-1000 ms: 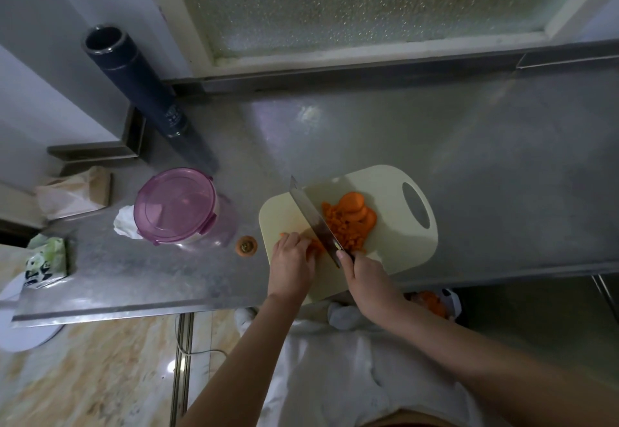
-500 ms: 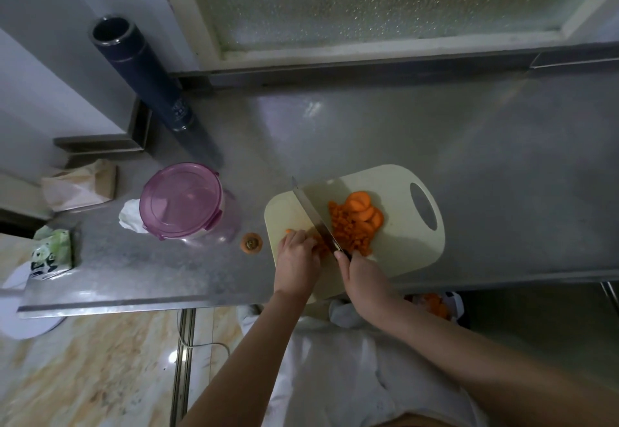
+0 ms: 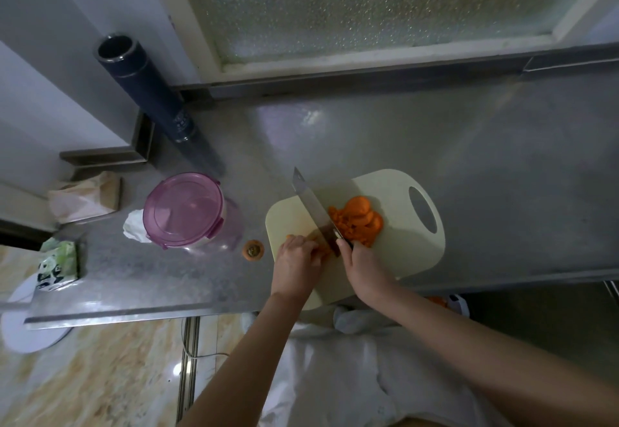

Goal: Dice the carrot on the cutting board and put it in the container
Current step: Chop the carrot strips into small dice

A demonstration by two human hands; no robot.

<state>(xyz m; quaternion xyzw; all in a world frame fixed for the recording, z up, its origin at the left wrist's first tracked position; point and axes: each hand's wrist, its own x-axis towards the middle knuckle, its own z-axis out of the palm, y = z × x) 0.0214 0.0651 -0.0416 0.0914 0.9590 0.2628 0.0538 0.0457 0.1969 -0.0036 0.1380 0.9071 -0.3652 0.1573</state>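
A cream cutting board (image 3: 398, 252) lies on the steel counter. On it sits a pile of orange carrot slices (image 3: 356, 220) to the right of a broad knife (image 3: 313, 210). My right hand (image 3: 363, 267) grips the knife's handle, blade edge down on the board. My left hand (image 3: 298, 267) presses on a remaining carrot piece (image 3: 288, 236) just left of the blade; most of that piece is hidden under my fingers. The container (image 3: 187, 212), clear with a closed pink lid, stands left of the board.
A cut carrot end (image 3: 253, 249) lies on the counter (image 3: 485, 165) between container and board. A tall dark cylinder (image 3: 147, 91) stands at the back left. Crumpled tissue (image 3: 134, 229), a paper bag (image 3: 85, 197) and a green packet (image 3: 57, 265) sit at the left end.
The view shifted slightly. Both hands stay at the board's near edge and the knife remains angled across it beside the slices.
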